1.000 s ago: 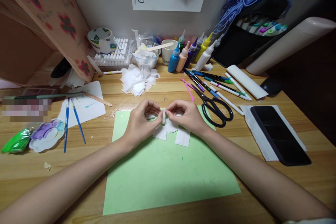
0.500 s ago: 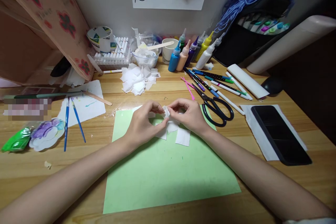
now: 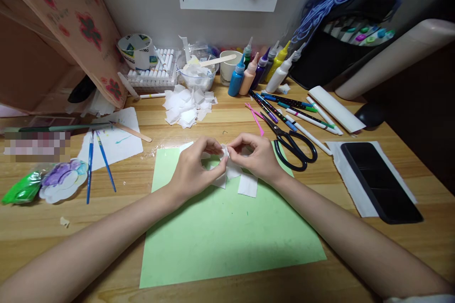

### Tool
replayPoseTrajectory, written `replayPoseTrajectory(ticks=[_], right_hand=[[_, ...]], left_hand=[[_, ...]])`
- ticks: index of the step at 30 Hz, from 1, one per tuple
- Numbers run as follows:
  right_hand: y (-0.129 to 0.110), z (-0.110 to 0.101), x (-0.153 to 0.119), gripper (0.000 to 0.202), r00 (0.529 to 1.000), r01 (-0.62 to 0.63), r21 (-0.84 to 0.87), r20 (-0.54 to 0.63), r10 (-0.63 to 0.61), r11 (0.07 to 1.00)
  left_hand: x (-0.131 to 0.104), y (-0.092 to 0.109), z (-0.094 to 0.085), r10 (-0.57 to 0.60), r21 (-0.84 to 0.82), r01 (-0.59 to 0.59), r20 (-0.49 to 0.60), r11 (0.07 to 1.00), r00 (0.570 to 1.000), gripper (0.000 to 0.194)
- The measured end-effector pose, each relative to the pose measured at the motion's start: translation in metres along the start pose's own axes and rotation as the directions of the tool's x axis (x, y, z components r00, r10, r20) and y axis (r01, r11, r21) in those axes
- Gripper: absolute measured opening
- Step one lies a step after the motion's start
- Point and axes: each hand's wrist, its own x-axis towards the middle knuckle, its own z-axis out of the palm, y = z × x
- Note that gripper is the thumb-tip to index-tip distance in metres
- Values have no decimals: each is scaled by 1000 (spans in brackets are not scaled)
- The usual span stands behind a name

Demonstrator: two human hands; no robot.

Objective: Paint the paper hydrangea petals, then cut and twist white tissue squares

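Both hands meet over the upper part of a green sheet of paper. My left hand pinches a small white paper piece between thumb and fingers. From the other side my right hand grips the same piece with thumb and forefinger. Below the hands, a white paper square lies flat on the green sheet. More white pieces lie under the fingers, partly hidden by them. Farther back, a loose pile of white paper pieces rests on the wooden table.
Black-handled scissors and several pens lie right of the hands. Paint bottles and a paper cup stand at the back. A black phone lies at right. Paintbrushes and a petal-shaped palette are at left.
Very little differs. The fingers shift slightly around the white paper piece, and the whole view has moved a touch.
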Motion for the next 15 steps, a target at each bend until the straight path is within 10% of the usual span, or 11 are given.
replayPoseTrajectory(ticks=[15], right_hand=[[-8, 2, -5, 9, 919, 361, -225, -79, -386, 905]], left_hand=[[-1, 0, 0, -98, -32, 100, 55, 994, 994, 9]])
